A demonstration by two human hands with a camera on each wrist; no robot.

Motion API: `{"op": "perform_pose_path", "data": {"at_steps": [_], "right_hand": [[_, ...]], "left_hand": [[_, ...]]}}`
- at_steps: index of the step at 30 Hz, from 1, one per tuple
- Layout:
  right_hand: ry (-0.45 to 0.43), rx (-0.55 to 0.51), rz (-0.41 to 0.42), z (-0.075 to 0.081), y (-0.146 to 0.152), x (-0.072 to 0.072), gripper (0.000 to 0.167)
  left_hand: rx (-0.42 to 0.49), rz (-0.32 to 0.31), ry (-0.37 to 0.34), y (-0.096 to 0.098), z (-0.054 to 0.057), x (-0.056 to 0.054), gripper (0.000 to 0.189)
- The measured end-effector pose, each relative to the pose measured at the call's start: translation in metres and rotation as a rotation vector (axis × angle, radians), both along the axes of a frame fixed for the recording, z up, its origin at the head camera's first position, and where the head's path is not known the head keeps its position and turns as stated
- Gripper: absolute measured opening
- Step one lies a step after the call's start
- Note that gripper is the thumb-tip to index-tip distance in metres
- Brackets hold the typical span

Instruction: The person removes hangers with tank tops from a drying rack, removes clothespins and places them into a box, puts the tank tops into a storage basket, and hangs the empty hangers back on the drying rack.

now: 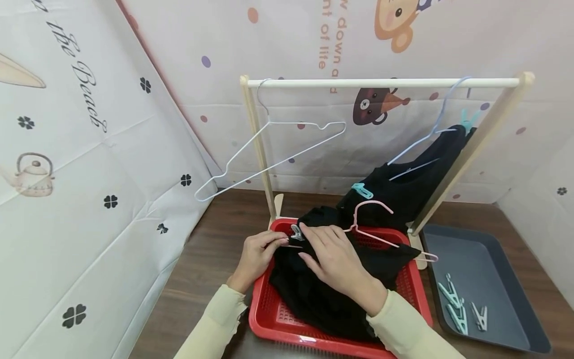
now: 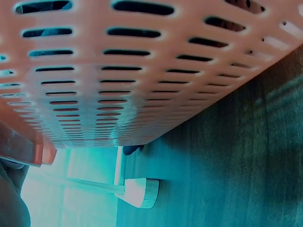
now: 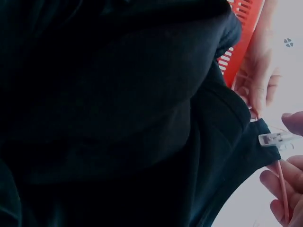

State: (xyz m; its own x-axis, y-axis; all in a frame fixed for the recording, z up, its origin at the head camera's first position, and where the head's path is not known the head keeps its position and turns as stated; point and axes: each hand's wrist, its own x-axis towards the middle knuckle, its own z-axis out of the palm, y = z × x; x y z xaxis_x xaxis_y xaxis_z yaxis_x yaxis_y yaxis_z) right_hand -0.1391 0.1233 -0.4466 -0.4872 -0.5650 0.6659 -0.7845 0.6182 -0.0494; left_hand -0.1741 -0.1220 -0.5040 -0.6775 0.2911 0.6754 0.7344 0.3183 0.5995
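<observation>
A black sleeveless garment (image 1: 323, 294) lies bunched in a red basket (image 1: 257, 319), with a pink hanger (image 1: 376, 238) set into its shoulders. At the garment's left shoulder, my left hand (image 1: 257, 257) pinches the hanger's end between thumb and fingertips. A whitish clothespin (image 3: 273, 138) grips the shoulder strap beside it. My right hand (image 1: 336, 259) reaches over the garment, its index fingertip close to the clothespin; thumb and fingers stand apart around the clip in the right wrist view. The left wrist view shows mostly the basket's slotted side (image 2: 118, 80); the left hand's grip is hidden there.
A rack with a white rail (image 1: 381, 84) stands behind the basket. From it hang a bare white hanger (image 1: 269, 164) and a blue hanger (image 1: 414, 144) with a black garment (image 1: 403, 184) and turquoise clips. A grey tray (image 1: 489, 269) at right holds several clothespins (image 1: 457, 314).
</observation>
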Motion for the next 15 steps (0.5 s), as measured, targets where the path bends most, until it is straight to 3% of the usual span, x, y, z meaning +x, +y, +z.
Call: {"op": "perform_pose_path", "data": {"at_steps": [7, 15], "right_hand": [[-0.027, -0.016, -0.026, 0.002, -0.008, 0.0, 0.063], [-0.117, -0.03, -0.127, 0.011, -0.019, 0.001, 0.057]], "left_hand": [[-0.015, 0.012, 0.035, -0.001, 0.001, 0.0, 0.018], [-0.04, 0.007, 0.071, 0.0, 0.0, 0.0, 0.022]]}}
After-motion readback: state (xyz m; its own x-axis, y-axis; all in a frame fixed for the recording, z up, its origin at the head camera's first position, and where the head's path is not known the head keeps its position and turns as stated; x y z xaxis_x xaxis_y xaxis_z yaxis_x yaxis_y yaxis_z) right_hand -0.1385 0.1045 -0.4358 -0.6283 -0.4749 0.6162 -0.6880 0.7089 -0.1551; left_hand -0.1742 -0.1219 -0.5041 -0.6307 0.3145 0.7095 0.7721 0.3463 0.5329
